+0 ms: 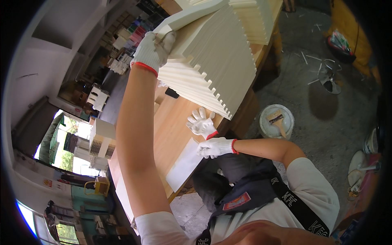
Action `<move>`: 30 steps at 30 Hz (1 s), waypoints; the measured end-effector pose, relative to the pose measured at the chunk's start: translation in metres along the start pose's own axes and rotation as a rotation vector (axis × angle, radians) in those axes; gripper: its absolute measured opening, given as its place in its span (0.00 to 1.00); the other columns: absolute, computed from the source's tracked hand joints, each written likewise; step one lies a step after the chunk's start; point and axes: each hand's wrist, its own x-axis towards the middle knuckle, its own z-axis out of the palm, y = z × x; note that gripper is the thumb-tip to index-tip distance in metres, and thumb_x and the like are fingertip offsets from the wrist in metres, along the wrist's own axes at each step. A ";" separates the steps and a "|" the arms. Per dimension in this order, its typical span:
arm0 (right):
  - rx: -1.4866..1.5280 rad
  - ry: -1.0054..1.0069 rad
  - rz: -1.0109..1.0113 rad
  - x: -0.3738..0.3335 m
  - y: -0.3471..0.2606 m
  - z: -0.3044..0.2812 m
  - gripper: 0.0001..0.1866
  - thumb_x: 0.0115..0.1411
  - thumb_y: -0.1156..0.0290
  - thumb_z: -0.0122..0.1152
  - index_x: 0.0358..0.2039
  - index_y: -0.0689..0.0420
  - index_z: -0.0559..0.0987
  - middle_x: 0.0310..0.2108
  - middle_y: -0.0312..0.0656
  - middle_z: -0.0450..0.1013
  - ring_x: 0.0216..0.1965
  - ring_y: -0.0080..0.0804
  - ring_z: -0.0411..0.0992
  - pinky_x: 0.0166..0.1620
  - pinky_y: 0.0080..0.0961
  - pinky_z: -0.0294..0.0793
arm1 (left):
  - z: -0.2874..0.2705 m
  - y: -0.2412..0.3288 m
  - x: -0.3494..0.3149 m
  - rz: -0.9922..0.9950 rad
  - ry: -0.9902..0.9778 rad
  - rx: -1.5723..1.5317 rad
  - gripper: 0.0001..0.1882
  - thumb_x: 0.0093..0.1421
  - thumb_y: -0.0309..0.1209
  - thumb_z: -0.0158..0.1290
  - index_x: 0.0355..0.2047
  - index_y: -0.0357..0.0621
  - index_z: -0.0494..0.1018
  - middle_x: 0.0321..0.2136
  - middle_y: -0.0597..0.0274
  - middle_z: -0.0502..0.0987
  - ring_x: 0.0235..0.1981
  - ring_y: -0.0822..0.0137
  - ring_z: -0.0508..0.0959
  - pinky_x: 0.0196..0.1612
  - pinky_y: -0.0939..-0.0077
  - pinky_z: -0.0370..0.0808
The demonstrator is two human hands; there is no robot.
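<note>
My left hand (154,50), in a white knit glove with a red cuff, reaches far up. Its fingers curl round the near end of a long pale board (190,15) on top of a tall stack of pale wooden panels (222,55) with notched edges. My right hand (216,147), gloved the same way, is closed low by the table's near edge. Whatever its fingers hold, if anything, is hidden. Just beyond it a loose white glove (201,123) lies palm up. A flat white sheet (183,164) rests on the wooden table (173,122) beside my right hand.
A dark phone-like object (172,93) lies by the stack's base. On the floor to the right stand a white bucket (277,121) with a brush across it and a round-seated stool (329,83). Thin offcuts litter the floor. More piled panels (102,138) stand left of the table.
</note>
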 end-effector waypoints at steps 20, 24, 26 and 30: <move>1.016 0.174 0.139 0.088 -0.056 -0.058 0.34 0.68 0.41 0.46 0.46 0.66 0.75 0.27 0.43 0.73 0.19 0.19 0.67 0.17 0.12 0.59 | -0.396 -0.002 -0.237 0.128 0.381 0.209 0.24 0.70 0.35 0.39 0.59 0.30 0.66 0.50 0.44 0.77 0.42 0.57 0.81 0.42 0.68 0.82; 0.437 0.293 0.222 0.118 -0.060 -0.051 0.33 0.67 0.42 0.50 0.50 0.63 0.78 0.40 0.45 0.78 0.30 0.23 0.70 0.30 0.16 0.65 | -0.422 -0.053 -0.294 -0.082 0.543 0.414 0.30 0.61 0.27 0.41 0.65 0.33 0.61 0.56 0.44 0.72 0.52 0.53 0.78 0.53 0.61 0.79; -0.204 0.184 0.202 0.147 -0.039 -0.047 0.32 0.63 0.46 0.58 0.53 0.64 0.78 0.46 0.46 0.78 0.45 0.27 0.71 0.46 0.21 0.67 | -0.439 -0.080 -0.301 -0.254 0.637 0.318 0.35 0.55 0.23 0.38 0.66 0.35 0.59 0.56 0.45 0.72 0.52 0.54 0.77 0.53 0.61 0.80; -0.100 0.082 0.036 0.173 -0.011 -0.046 0.34 0.59 0.45 0.63 0.51 0.66 0.78 0.45 0.49 0.78 0.50 0.31 0.72 0.50 0.26 0.70 | -0.444 -0.099 -0.303 -0.219 0.561 0.294 0.35 0.59 0.24 0.39 0.69 0.36 0.53 0.56 0.46 0.71 0.52 0.56 0.77 0.50 0.61 0.80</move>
